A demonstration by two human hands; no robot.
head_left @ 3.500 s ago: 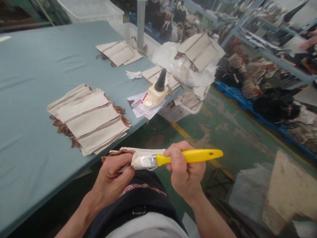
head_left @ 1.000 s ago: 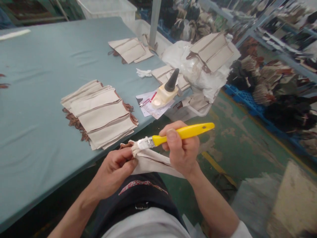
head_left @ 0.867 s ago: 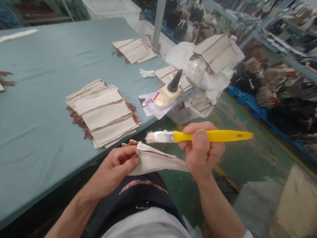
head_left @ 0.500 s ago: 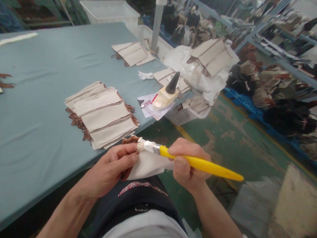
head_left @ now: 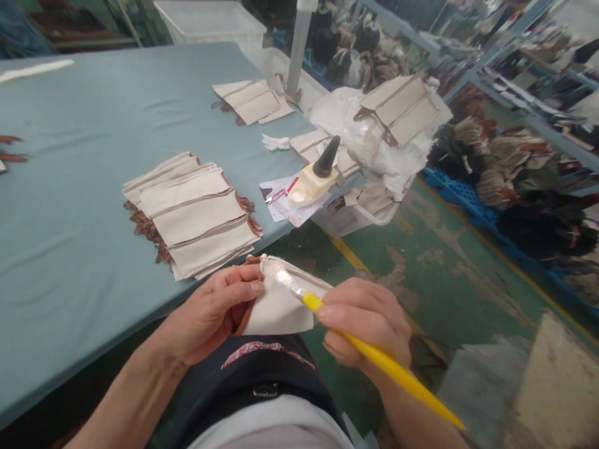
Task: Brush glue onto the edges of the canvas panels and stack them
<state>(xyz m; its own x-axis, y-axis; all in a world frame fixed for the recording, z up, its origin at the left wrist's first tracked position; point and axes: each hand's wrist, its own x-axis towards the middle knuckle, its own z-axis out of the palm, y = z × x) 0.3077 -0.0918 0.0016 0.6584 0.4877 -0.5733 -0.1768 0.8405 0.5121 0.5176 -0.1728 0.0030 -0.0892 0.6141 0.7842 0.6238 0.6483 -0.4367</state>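
My left hand point(head_left: 213, 312) is closed on the left edge of an off-white fabric piece point(head_left: 281, 312) with brown trim, held just off the table's front edge. In my right hand point(head_left: 369, 318) is a yellow-handled brush point(head_left: 397, 368), gripped near its ferrule. White paste coats the bristles, which lie against the fabric close to its upper edge. The far end of the handle slants down to the right. A stack of similar off-white pieces point(head_left: 201, 212) with brown edges lies on the table beyond my left hand.
A cream bottle with a black cone cap point(head_left: 311, 181) rests on papers at the corner of the blue-green table point(head_left: 93, 187). More pieces point(head_left: 248, 100) lie farther back. Plastic-lined bins point(head_left: 369, 212) stand past the right edge, near a metal post point(head_left: 299, 50).
The brush has moved from the fabric's left corner rightward along its upper part. Its handle now points more steeply down, and my right hand has turned with it. My left hand keeps its hold.
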